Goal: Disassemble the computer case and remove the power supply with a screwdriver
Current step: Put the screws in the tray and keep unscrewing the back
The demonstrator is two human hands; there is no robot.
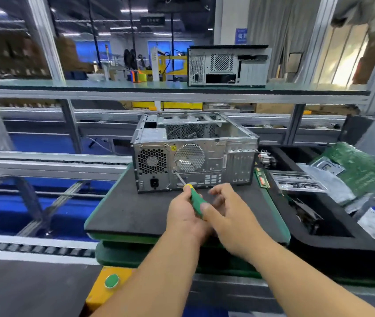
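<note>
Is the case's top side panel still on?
No: the computer case is open on top, its drive cage and inner cables showing.

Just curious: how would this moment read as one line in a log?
left hand: grips screwdriver | tip: at case rear, by power supply | right hand: thumb on handle | case: on pad

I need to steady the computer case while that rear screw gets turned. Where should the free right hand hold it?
Hold the computer case by its open top rim, right rear corner, coming from above and the right. The side panel is off, so the edge is exposed, and that spot stays clear of the screwdriver working low by the power supply.
</note>
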